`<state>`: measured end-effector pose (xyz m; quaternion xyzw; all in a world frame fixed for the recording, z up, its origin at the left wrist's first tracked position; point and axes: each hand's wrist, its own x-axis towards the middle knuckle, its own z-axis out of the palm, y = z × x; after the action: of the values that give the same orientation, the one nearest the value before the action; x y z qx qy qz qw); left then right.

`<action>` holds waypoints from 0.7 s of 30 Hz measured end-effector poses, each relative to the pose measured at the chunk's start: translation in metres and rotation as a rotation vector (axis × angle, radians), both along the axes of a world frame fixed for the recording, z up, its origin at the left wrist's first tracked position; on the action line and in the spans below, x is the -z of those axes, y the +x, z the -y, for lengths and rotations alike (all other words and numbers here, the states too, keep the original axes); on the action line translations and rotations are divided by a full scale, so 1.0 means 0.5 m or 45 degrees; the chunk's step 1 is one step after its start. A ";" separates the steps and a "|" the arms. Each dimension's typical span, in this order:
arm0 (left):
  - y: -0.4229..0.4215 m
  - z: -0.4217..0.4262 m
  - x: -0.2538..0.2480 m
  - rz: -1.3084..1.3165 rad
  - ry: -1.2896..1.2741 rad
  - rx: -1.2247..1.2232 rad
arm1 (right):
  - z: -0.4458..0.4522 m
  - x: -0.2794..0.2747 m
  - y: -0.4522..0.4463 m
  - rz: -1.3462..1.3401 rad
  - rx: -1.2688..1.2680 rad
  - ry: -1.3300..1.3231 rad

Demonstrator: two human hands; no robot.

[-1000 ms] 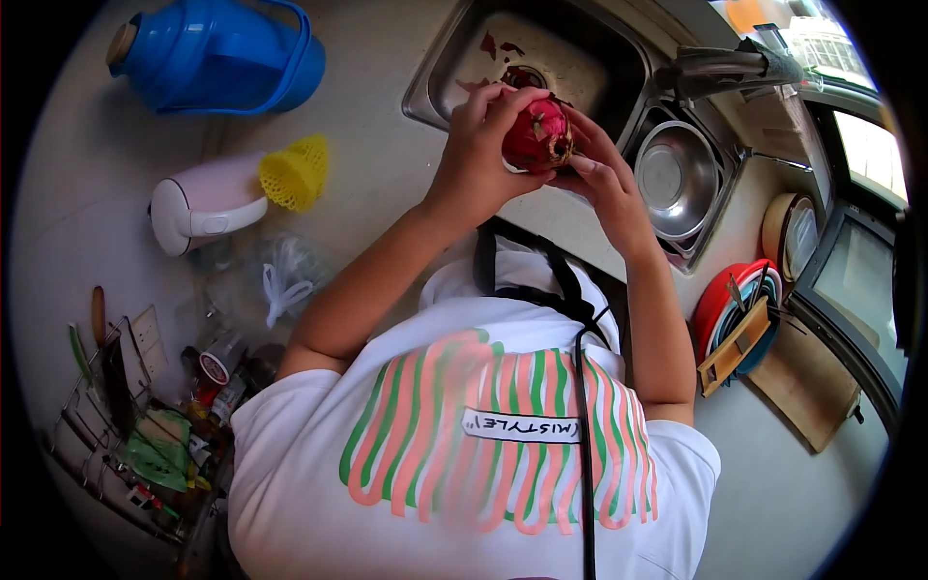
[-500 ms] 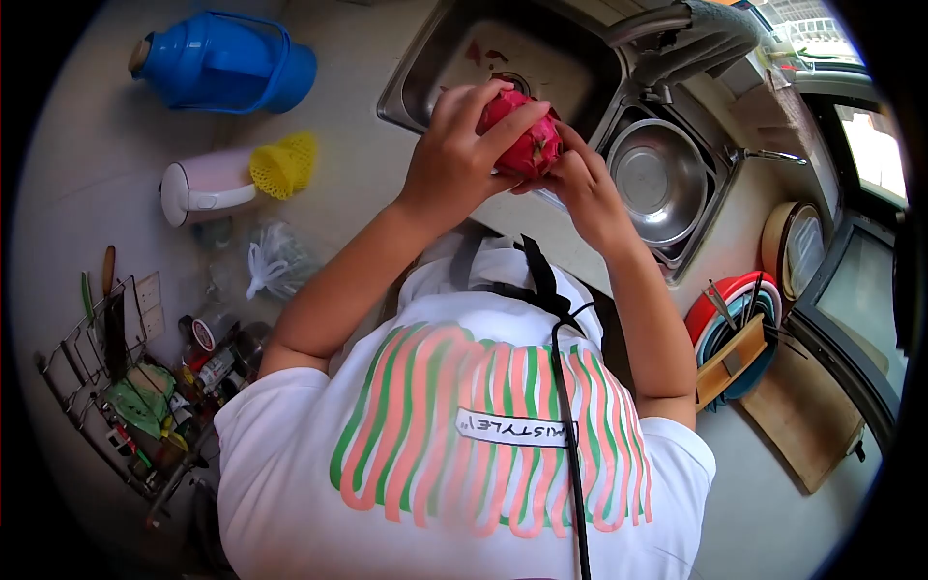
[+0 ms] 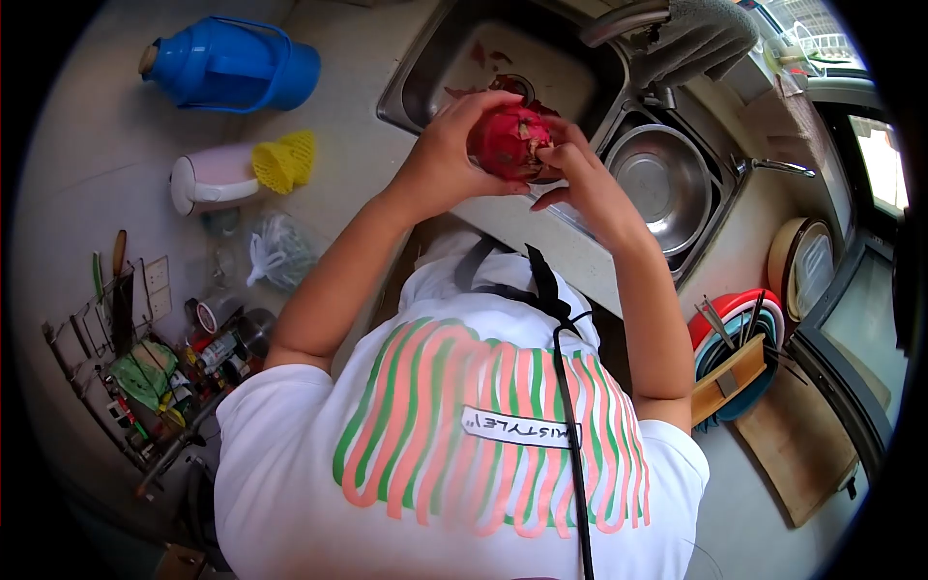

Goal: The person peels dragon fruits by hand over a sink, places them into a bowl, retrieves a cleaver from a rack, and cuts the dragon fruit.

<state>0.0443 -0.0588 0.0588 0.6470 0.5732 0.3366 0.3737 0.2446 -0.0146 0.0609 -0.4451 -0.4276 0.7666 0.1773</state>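
Observation:
A red dragon fruit [image 3: 510, 143] is held up between my two hands, over the near edge of the steel sink [image 3: 411, 82]. My left hand [image 3: 443, 159] is curved around its left side, the fingers over the far side and the thumb beneath. On the other side, my right hand [image 3: 588, 182] has its fingertips on the fruit's skin near the brownish, dry-looking end. Reddish peel pieces [image 3: 500, 58] lie on the sink bottom and around the drain, partly hidden by the fruit and hands.
A metal basin [image 3: 660, 184] sits in the second sink, with the faucet [image 3: 623, 19] and a grey cloth [image 3: 696, 43] beyond. To the left stand a blue thermos [image 3: 232, 66], a kettle [image 3: 208, 184] with yellow foam netting [image 3: 284, 161], and a plastic bag [image 3: 275, 253]. Stacked basins [image 3: 739, 324] are right.
The dragon fruit has been turned in my hands, bringing its dry end into view. My left fingers have shifted from across its top to its far side, and the right fingers have moved along it.

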 end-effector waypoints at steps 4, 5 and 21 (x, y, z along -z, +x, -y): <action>-0.035 -0.006 0.016 0.622 -0.386 0.118 | -0.021 -0.065 -0.010 -0.200 -0.229 0.096; -0.036 -0.008 0.028 0.825 -0.435 0.086 | -0.021 -0.069 -0.015 -0.144 -0.239 0.089; -0.083 -0.047 0.037 1.146 -0.875 -0.272 | -0.031 -0.048 -0.084 0.478 -0.342 0.844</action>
<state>0.0028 -0.0353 0.0404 0.2200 0.4963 0.4090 0.7335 0.2028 0.0011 0.0848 -0.4362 -0.7309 0.5090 0.1282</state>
